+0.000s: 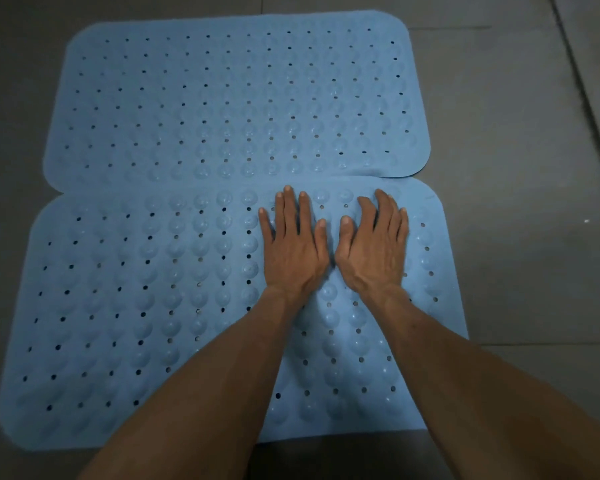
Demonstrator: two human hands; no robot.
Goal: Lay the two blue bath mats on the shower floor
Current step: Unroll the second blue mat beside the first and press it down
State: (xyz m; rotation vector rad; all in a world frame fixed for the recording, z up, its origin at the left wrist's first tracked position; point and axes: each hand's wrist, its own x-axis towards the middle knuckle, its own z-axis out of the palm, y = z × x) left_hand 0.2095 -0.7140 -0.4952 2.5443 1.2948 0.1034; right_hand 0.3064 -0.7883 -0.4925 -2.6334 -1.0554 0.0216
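Two blue bath mats with rows of holes and round bumps lie flat on the grey tiled floor. The far mat (222, 98) sits at the top, and its near edge slightly overlaps the near mat (136, 289). My left hand (291, 244) rests palm down on the near mat close to its far edge, fingers spread. Just right of it, my right hand (374, 244) also presses flat on that mat, fingers apart. Both thumbs almost touch. Neither hand grips anything. My forearms cover part of the near mat's lower middle.
Dark grey floor tiles (520, 168) surround the mats, with grout lines running across on the right and a diagonal line toward the upper right corner. A small white speck (586, 221) lies on the floor to the right.
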